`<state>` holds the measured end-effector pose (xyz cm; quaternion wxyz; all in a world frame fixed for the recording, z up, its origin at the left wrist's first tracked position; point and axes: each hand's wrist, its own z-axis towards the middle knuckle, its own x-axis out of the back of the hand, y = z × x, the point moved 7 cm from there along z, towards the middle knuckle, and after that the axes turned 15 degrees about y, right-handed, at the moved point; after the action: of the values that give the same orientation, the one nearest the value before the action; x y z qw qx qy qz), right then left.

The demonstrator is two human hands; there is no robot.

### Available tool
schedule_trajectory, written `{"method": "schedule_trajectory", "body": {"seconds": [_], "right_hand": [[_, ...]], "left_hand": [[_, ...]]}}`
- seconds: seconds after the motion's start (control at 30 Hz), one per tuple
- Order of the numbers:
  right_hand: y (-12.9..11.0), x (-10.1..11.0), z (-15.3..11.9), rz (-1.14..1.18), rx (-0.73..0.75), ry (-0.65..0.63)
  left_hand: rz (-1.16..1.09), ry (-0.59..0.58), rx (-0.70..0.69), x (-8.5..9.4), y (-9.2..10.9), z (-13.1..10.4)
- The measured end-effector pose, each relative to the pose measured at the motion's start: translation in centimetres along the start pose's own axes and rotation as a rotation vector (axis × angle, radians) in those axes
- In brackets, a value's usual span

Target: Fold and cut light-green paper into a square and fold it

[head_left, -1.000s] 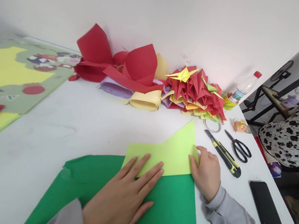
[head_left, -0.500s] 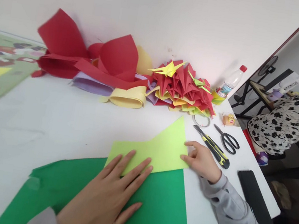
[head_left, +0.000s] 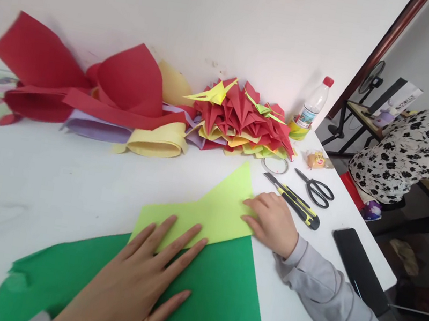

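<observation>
Remotely I watch a white table point(head_left: 83, 188), green paper point(head_left: 217, 296), lime paper point(head_left: 210, 211) overlapping its far edge, the left hand point(head_left: 130, 283) spread across both, the right hand point(head_left: 275, 221) with fingertips parted at the lime paper's right edge, and a capped bottle point(head_left: 313, 104), contents unclear.

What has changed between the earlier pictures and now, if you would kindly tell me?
The view has swung right, so everything appears further left. The right hand seems to have shifted slightly inward over the light-green sheet. Nothing was visibly let go; the left hand stays on the sheet, and the cutter and scissors lie unmoved.
</observation>
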<state>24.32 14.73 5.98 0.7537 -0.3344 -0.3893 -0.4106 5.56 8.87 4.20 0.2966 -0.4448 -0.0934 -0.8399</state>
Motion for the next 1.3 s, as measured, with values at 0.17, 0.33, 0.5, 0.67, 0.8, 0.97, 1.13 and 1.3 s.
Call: {"method": "schedule_trajectory", "body": {"seconds": [0.17,0.33,0.5,0.67,0.8,0.97,1.13,1.3], "right_hand": [[-2.6,-1.2,0.0,-0.004,0.216,-0.019],[-3.8,-2.1,0.7,-0.065,0.247,-0.040],[-5.0,-2.5,1.3,-0.081,0.296,-0.115],[-5.4,-2.6,1.4,-0.137,0.316,-0.141],[-5.3,-2.7,1.1,-0.139,0.310,-0.127],[-5.1,-3.1,0.4,-0.162,0.336,-0.125],[-4.8,-3.3,0.0,-0.191,0.372,-0.125],[-4.6,-3.4,0.0,-0.206,0.402,-0.121]], "left_hand": [[0.001,-0.099,0.031,-0.5,0.2,-0.3],[-0.036,-0.093,0.180,-0.8,0.2,-0.5],[-0.028,-0.084,0.188,-0.7,0.6,-0.4],[0.097,-0.002,0.198,0.1,3.1,-0.4],[0.166,-0.028,0.243,-0.1,4.5,-1.2],[0.193,0.056,0.384,0.3,3.9,-1.8],[0.208,0.160,0.513,0.6,3.5,-2.0],[0.171,0.152,0.596,0.2,3.2,-2.3]]}}
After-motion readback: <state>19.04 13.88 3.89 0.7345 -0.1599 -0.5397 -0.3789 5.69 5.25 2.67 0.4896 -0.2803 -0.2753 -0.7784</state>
